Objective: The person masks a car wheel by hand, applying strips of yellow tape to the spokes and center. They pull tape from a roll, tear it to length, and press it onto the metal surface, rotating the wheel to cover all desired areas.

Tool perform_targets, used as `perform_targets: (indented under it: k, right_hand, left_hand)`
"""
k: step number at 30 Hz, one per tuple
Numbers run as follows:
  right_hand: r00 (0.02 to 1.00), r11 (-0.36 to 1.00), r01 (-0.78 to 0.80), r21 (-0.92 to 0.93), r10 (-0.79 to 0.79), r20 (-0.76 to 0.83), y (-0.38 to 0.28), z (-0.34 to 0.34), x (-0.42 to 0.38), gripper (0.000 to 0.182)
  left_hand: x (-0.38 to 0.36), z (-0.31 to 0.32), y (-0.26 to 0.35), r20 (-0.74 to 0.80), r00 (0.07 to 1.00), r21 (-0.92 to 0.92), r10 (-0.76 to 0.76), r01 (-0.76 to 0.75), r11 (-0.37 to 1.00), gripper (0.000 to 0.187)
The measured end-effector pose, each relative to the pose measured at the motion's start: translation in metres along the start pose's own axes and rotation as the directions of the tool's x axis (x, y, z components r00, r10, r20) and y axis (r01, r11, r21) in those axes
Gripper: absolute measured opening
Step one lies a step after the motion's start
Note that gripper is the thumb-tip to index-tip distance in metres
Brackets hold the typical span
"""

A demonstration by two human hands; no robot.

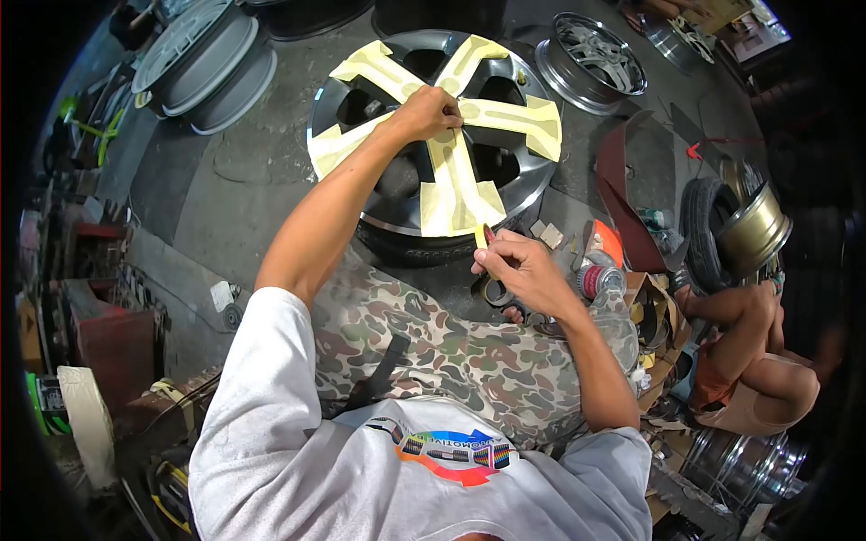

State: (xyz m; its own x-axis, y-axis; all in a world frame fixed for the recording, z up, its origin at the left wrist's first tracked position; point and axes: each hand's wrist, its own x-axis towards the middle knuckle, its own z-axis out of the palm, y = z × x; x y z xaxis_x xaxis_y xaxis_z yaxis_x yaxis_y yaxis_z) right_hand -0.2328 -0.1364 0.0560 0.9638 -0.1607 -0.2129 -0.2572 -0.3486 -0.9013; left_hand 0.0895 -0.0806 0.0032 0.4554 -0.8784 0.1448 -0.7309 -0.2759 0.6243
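Observation:
A car wheel rim (383,209) lies face up in front of me, its spokes covered with pale yellow masking tape (456,176). At the hub, my left hand (428,113) rests with its fingers curled closed against the taped centre; whatever is in them is hidden. Just off the near end of the closest spoke, my right hand (523,269) pinches a small red and yellow piece (483,236) between thumb and fingers. Its exact kind is too small to tell. Beneath the rim, part of a black tire (424,252) shows.
Silver rims (203,68) stand at the upper left, and a chrome rim (591,63) lies at the upper right. A jar with a pink label (598,280) is beside my right forearm. Another person's bent leg (753,329) is at right, near a gold rim (758,232).

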Motion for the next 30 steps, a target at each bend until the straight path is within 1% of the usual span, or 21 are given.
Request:
perform_targets:
  k: [2,6,8,9,10,11,12,13,14,15,16,18,20,22,23,24,26,27,28,30]
  right_hand:
    - [1.0,1.0,0.005,-0.009,-0.005,0.015,0.001,0.002,0.001,0.031]
    - [0.999,0.999,0.038,-0.038,-0.037,0.031,0.0,0.004,0.002,0.032]
    - [0.999,0.998,0.043,-0.044,-0.042,0.032,0.001,0.004,0.003,0.032]
    - [0.998,0.997,0.052,-0.049,-0.051,0.032,0.001,0.005,0.003,0.033]
    - [0.998,0.997,0.051,-0.051,-0.05,0.033,0.001,0.005,0.003,0.033]
    - [0.999,0.998,0.014,-0.058,-0.013,0.031,0.0,0.006,0.004,0.033]
    - [0.999,0.998,-0.022,-0.065,0.024,0.029,0.0,0.006,0.004,0.034]
    - [0.999,0.997,-0.022,-0.067,0.025,0.031,0.003,0.006,0.004,0.034]
    - [0.998,0.998,-0.056,-0.001,0.056,-0.002,0.008,0.007,0.004,0.034]
    - [0.995,0.994,-0.087,0.066,0.09,-0.033,0.01,0.007,0.004,0.035]
    - [0.996,0.994,-0.087,0.062,0.089,-0.027,0.009,0.006,0.002,0.035]
    - [0.985,0.971,-0.023,0.236,0.062,-0.159,0.003,0.003,0.0,0.037]
    - [0.985,0.973,-0.03,0.23,0.068,-0.157,0.002,0.003,-0.001,0.038]
    - [0.988,0.968,-0.114,0.225,0.134,-0.073,0.002,0.011,-0.006,0.039]
    - [0.984,0.97,-0.145,0.197,0.163,-0.078,0.004,0.018,-0.008,0.039]
    - [0.983,0.97,-0.147,0.191,0.165,-0.08,0.01,0.024,-0.009,0.039]
    - [0.975,0.982,-0.143,0.12,0.16,-0.152,0.022,0.034,-0.011,0.04]
    - [0.962,0.98,-0.18,0.086,0.194,-0.194,0.018,0.037,-0.014,0.04]
    - [0.962,0.98,-0.179,0.082,0.192,-0.194,0.02,0.042,-0.016,0.04]
    - [0.937,0.985,-0.17,0.017,0.167,-0.308,0.025,0.048,-0.019,0.039]
  left_hand:
    - [-0.001,-0.001,0.004,0.031,0.999,0.006,0.019,-0.019,1.0,0.018]
    - [0.001,0.002,0.0,0.021,1.0,0.006,0.012,-0.012,1.0,0.018]
    - [0.0,0.0,0.005,-0.074,0.993,0.048,-0.091,0.095,0.994,0.022]
    - [0.0,0.001,0.003,-0.074,0.993,0.045,-0.091,0.095,0.994,0.022]
    - [0.0,0.001,0.002,-0.105,0.989,0.065,-0.102,0.109,0.992,0.027]
    - [0.0,0.001,0.0,-0.136,0.984,0.083,-0.113,0.125,0.989,0.032]
    - [0.0,0.001,-0.003,-0.138,0.984,0.081,-0.114,0.126,0.989,0.032]
    - [0.001,-0.001,-0.007,-0.049,0.976,0.043,-0.211,0.213,0.976,0.037]
    - [0.001,-0.001,-0.01,0.042,0.952,0.014,-0.302,0.302,0.953,0.042]
    - [-0.001,-0.002,-0.01,0.041,0.946,0.011,-0.321,0.321,0.947,0.052]
    - [-0.002,-0.003,-0.01,0.037,0.945,0.008,-0.326,0.326,0.945,0.052]
    - [-0.001,-0.004,-0.009,0.105,0.924,0.069,-0.367,0.362,0.93,0.055]
    - [-0.001,-0.004,-0.009,0.105,0.92,0.078,-0.377,0.37,0.926,0.058]
    - [0.002,-0.005,-0.006,0.185,0.909,0.172,-0.372,0.343,0.923,0.064]
    - [0.002,-0.005,-0.005,0.199,0.904,0.128,-0.38,0.36,0.924,0.059]
    - [0.001,-0.004,-0.003,0.198,0.905,0.123,-0.377,0.358,0.925,0.059]
    - [-0.002,-0.003,-0.002,0.235,0.902,0.081,-0.362,0.353,0.932,0.058]
    - [-0.003,-0.002,0.0,0.231,0.903,0.077,-0.361,0.353,0.932,0.058]
    - [-0.003,-0.001,0.002,0.254,0.896,0.097,-0.365,0.352,0.931,0.058]
    - [-0.006,0.0,0.005,0.275,0.889,0.114,-0.365,0.347,0.931,0.059]
